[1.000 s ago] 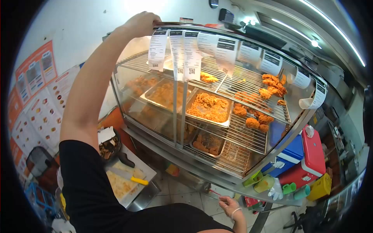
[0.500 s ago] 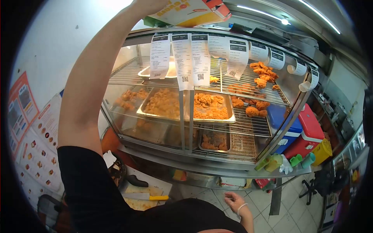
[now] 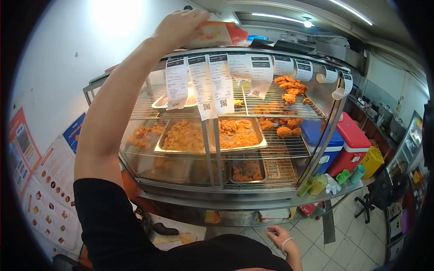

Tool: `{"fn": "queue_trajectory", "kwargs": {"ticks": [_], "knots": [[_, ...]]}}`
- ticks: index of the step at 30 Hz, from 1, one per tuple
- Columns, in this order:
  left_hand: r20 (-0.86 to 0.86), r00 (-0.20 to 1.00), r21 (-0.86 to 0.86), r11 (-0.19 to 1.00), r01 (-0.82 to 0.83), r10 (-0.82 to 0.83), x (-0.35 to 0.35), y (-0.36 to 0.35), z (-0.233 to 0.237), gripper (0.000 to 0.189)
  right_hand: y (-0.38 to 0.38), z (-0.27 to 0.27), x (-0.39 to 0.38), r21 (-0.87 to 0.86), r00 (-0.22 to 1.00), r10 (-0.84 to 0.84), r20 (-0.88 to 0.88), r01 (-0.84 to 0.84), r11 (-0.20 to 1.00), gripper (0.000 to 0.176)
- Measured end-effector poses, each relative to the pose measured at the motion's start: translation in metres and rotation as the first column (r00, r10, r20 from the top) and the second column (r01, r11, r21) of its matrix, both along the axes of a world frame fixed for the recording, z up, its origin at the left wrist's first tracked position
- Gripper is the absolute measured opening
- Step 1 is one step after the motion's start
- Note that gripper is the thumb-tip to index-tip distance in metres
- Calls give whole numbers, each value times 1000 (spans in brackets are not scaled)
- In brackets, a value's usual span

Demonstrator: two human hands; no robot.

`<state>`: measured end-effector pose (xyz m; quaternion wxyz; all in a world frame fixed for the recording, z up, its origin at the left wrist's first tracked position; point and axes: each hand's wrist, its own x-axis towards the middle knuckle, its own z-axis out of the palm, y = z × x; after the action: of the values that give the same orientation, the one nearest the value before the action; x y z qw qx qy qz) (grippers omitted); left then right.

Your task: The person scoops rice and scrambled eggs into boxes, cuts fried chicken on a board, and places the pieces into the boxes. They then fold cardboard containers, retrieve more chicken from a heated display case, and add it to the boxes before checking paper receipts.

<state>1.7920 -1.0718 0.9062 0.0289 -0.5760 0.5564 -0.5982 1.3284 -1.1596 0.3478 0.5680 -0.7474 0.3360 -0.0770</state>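
Note:
My left hand (image 3: pixel 183 28) is raised at the top of the glass food cabinet (image 3: pixel 212 183), its fingers wrapped over a printed red and white package (image 3: pixel 214 35) that sits at the level of the cabinet top. Paper receipts (image 3: pixel 220 81) hang from the cabinet's upper edge below it. Low at the right, my right hand (image 3: pixel 278 235) is beside my body, palm partly up with fingers loosely curled; I see nothing in it. Fried chicken pieces (image 3: pixel 293 88) lie on the upper rack, and a metal tray (image 3: pixel 263 145) of fried pieces stands on the middle shelf.
Blue (image 3: pixel 332 147) and red (image 3: pixel 350 140) cool boxes stand at the right, near green cups (image 3: pixel 342 177) and a glove (image 3: pixel 332 186). A cutting board (image 3: pixel 190 231) with a dark-handled thing (image 3: pixel 165 229) lies below the cabinet. Posters cover the left wall.
The view has shifted, showing more above the cabinet. My left hand and the package have come down onto or near the cabinet top. My right hand remains low beside my body.

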Motion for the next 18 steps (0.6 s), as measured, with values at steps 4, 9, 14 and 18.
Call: {"fn": "queue_trajectory", "kwargs": {"ticks": [4,9,14,18], "knots": [[-266,958,-147,978,-151,108,-9,4,21,27,-2,-14,1,-20,1000,-8,-2,8,1000,39],[-463,886,-288,946,-151,0,9,13,53,27,-6,-29,3,48,1000,-19,3,18,999,35],[-303,945,-509,859,-52,-122,43,31,60,27,-11,-36,2,9,1000,5,9,-5,1000,38],[-259,960,-525,819,-231,105,26,45,66,26,-20,-65,1,17,999,29,46,-30,999,40]]}}
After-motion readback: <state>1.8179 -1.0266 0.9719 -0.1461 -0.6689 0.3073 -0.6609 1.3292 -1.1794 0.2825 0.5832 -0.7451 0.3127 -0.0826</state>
